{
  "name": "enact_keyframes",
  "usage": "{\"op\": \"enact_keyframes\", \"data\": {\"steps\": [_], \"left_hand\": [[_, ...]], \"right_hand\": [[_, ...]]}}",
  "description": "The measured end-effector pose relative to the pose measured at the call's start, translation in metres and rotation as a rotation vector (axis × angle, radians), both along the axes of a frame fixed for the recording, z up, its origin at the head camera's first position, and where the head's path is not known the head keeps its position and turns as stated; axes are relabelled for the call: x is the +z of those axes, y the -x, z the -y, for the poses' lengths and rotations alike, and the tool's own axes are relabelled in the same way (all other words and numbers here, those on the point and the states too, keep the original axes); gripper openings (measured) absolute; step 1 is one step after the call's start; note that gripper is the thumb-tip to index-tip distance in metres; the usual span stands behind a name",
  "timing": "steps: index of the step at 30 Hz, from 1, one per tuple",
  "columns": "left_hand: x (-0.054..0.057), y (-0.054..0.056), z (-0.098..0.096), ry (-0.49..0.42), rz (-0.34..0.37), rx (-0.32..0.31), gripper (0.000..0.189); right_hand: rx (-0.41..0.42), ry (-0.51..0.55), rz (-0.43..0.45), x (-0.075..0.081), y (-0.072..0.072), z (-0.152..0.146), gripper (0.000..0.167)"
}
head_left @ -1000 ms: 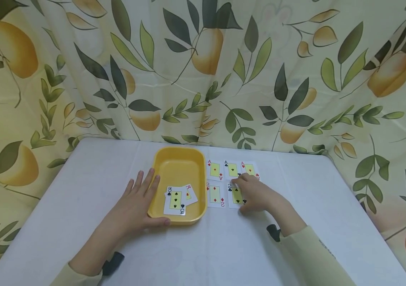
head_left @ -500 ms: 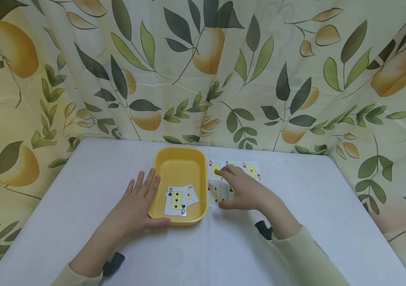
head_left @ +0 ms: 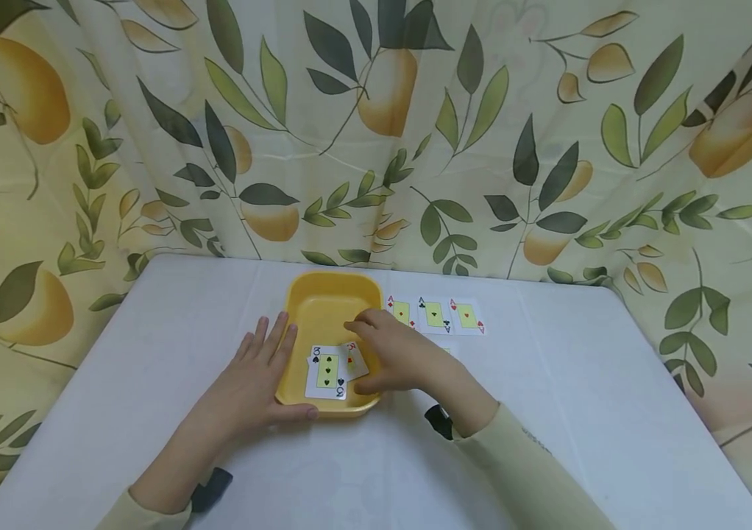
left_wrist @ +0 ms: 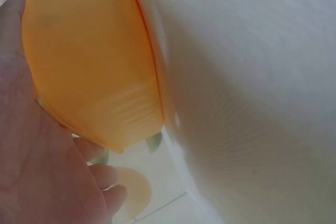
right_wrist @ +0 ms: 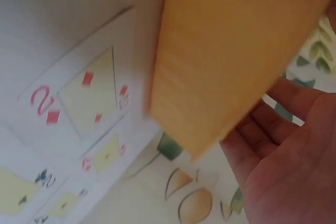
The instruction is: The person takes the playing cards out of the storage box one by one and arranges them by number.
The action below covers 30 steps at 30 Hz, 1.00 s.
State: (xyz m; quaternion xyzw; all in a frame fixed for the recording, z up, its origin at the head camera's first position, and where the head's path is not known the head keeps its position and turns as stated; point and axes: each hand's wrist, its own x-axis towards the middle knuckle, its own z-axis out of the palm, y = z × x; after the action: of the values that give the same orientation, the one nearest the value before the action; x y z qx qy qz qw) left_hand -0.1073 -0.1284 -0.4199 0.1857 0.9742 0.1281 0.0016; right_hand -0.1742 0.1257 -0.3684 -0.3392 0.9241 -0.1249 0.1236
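A yellow plastic tray (head_left: 319,313) stands mid-table with a three of spades (head_left: 327,375) lying partly over a red-suited playing card (head_left: 356,359). My left hand (head_left: 243,394) rests along the tray's left side with its fingers straight, thumb at the near rim. My right hand (head_left: 402,353) is over the tray's right rim, beside the red card, with fingers and thumb apart. No card shows in it in the right wrist view, though its fingertips are hidden behind the tray wall there. A two of diamonds (right_wrist: 86,98) lies just outside the tray, partly seen in that view.
Behind my right hand lie an ace of diamonds (head_left: 400,309), an ace of clubs (head_left: 434,315) and an ace of hearts (head_left: 467,316) in a row. A two of clubs (right_wrist: 18,195) lies nearer. A fruit-patterned curtain (head_left: 416,162) hangs behind the white table (head_left: 581,368).
My right hand has moved left from the two of clubs, across the two of diamonds, to the tray's right rim. The left hand and the tray have stayed in place.
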Motion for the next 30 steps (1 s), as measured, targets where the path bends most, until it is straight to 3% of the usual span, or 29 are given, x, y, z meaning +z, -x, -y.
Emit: {"op": "enact_keyframes", "data": {"steps": [4, 15, 30], "left_hand": [[0.000, 0.000, 0.001, 0.001, -0.008, -0.007, 0.133], [0.001, -0.001, 0.002, -0.012, -0.009, -0.010, 0.132], [0.003, -0.001, 0.001, -0.020, 0.008, 0.005, 0.135]], "right_hand": [[0.036, -0.039, -0.008, -0.006, -0.002, 0.016, 0.088], [0.094, -0.265, -0.153, -0.022, -0.007, 0.045, 0.094], [0.086, -0.287, -0.154, -0.027, -0.005, 0.054, 0.079]]}}
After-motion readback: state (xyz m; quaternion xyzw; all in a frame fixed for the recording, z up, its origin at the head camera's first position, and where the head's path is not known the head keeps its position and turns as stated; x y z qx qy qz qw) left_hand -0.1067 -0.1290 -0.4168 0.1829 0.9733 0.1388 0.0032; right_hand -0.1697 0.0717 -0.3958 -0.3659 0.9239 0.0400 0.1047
